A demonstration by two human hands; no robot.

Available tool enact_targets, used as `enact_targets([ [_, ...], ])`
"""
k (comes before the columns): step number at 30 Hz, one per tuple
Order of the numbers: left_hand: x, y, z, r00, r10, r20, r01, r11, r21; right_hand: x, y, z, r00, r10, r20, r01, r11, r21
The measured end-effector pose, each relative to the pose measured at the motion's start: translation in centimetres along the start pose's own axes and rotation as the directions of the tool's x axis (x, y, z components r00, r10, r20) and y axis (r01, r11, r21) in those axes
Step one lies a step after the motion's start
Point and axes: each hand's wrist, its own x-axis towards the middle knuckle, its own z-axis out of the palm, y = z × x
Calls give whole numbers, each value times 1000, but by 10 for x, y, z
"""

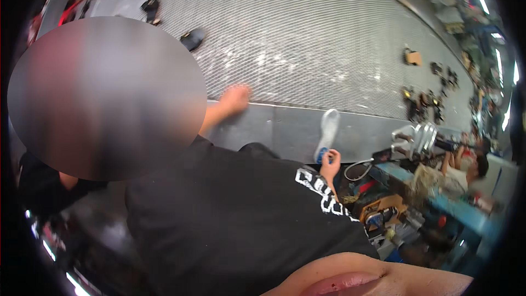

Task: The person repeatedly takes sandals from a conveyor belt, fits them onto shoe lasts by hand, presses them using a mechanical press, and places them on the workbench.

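Note:
My right hand (330,162) is closed by the blue heel end of a pale grey shoe insole (329,126). The insole's long, light part points away from me over the metal ledge (257,126). My fingers partly cover the blue end. Off to the left, my left hand (235,98) is over the inner edge of a mesh conveyor belt (307,44), apart from the insole. Motion smears its fingers, so its grip cannot be made out.
Dark shoes (193,39) lie on the belt's left part, and several dark shoe pieces (424,104) at its right. Shiny silver pieces (422,133) and a white cable (357,171) are near my right hand. A cluttered blue bench (455,208) and other people flank me.

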Motion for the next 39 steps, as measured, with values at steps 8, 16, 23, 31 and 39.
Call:
enact_targets([
  [8,29,-386,-301,449,-710,-543,814,576,-80,13,-18,10,994,3,110,23,973,-230],
  [16,5,-514,-421,4,-705,-710,909,298,-291,13,-33,18,958,249,140,-170,892,-419],
  [23,72,-539,-344,284,-935,-215,674,354,-648,18,-50,15,950,301,81,-214,817,-535],
  [31,161,-458,-162,739,240,-629,222,795,565,0,-55,13,916,355,-186,-399,754,-522],
  [39,176,-147,-98,853,357,-380,-184,888,421,-3,-49,-7,960,280,-21,-279,939,-201],
])
